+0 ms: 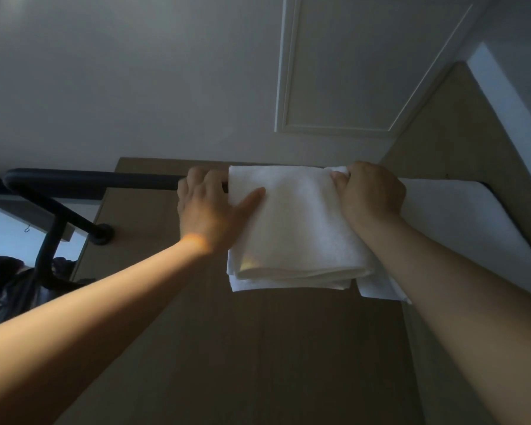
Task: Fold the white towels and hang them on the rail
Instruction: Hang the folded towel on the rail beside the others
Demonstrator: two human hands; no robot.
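With the left grip (pixel 209 204) clasping the folded towel (pixel 295 222) by its edge and the right grip (pixel 368 191) pinching its top corner, level the cloth between them along the rail (pixel 89 179).

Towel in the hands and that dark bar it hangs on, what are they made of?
The towel looks like soft white cotton terry: matte, fuzzy, folding in thick layers. The bar is probably dark-coated metal: smooth, round, bent at the corner.
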